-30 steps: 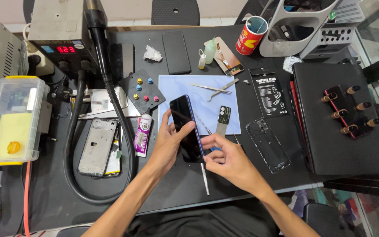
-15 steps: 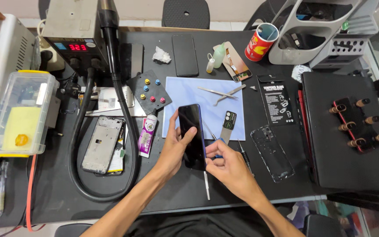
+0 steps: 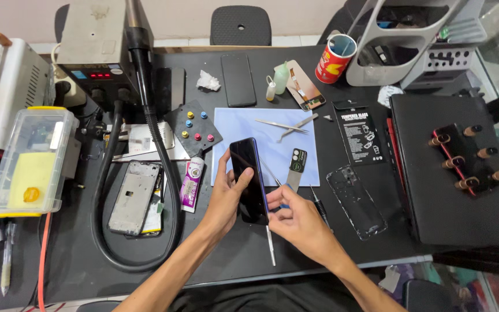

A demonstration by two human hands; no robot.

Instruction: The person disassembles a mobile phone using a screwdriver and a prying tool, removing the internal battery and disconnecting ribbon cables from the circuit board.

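Two bare forearms and hands [image 3: 261, 202], sleeveless to the frame edge, no rings or watch.

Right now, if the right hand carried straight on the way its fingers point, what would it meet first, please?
Most likely the dark phone held by the left hand; the right hand points up-left at its edge, though depth is unclear.

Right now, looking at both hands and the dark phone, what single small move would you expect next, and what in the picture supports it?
Probably sliding the thin tool a little further along the phone's right edge. The left hand grips the phone tilted up off the blue mat, thumb across the screen, while the right hand pinches the tool against that edge.
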